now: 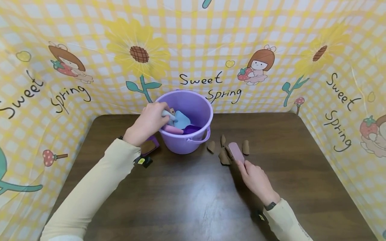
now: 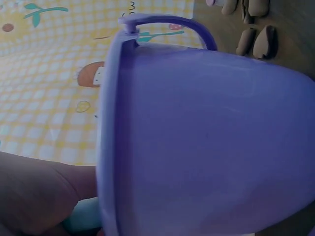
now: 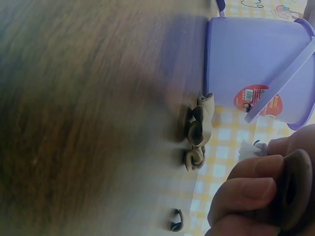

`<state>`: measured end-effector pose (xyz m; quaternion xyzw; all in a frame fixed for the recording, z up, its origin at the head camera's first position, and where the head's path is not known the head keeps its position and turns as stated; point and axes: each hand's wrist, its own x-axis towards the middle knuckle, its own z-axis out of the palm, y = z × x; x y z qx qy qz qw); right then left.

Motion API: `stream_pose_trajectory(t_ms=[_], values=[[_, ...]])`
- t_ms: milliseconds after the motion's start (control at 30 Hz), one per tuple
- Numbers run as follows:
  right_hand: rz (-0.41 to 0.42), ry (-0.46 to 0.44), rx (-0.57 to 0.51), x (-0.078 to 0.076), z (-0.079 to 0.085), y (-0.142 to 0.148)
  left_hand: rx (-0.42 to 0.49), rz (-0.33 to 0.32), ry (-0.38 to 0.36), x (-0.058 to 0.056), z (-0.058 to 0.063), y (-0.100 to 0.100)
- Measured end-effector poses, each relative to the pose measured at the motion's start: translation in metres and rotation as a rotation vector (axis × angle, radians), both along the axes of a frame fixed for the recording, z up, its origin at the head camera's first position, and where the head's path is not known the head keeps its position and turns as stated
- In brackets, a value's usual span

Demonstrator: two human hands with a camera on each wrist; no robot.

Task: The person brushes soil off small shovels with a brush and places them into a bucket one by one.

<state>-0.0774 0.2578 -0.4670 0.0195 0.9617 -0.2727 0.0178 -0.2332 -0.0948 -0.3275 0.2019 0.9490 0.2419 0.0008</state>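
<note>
At the back of the table stands a purple bucket (image 1: 173, 142) with several plastic pieces in it. My left hand (image 1: 149, 118) reaches over its left rim and grips the pale blue handle of what looks like a toy shovel (image 1: 182, 120). In the left wrist view, part of a teal-blue piece (image 2: 83, 216) shows beneath the hand. My right hand (image 1: 256, 179) holds a pink hand brush (image 1: 236, 152), bristles towards the left, against a brown curled piece (image 1: 224, 157). Its pale bristles also show in the right wrist view. The hand hides most of the brush handle.
More brown curled pieces (image 1: 245, 147) lie around the brush, right of the bucket. A purple-rimmed object (image 1: 154, 142), partly hidden, sits left of the bucket. Inside the bucket are a pink piece (image 1: 172, 129) and a dark purple one (image 1: 191, 129). Patterned cloth walls surround the table.
</note>
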Motion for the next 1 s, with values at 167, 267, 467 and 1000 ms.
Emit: stream_pose_trajectory(t_ms=[167, 267, 467, 1000], values=[[0.007, -0.013, -0.004, -0.001, 0.002, 0.0, 0.016, 0.035, 0.017, 0.0, -0.003, 0.001], [0.003, -0.019, -0.006, -0.001, 0.002, 0.001, 0.019, 0.034, 0.025, 0.0, -0.005, 0.003], [-0.005, -0.028, -0.007, 0.0, 0.001, 0.001, 0.008, 0.014, 0.024, -0.001, -0.008, 0.009], [-0.006, -0.003, 0.012, 0.001, -0.003, 0.002, -0.006, 0.035, 0.247, 0.008, -0.014, 0.014]])
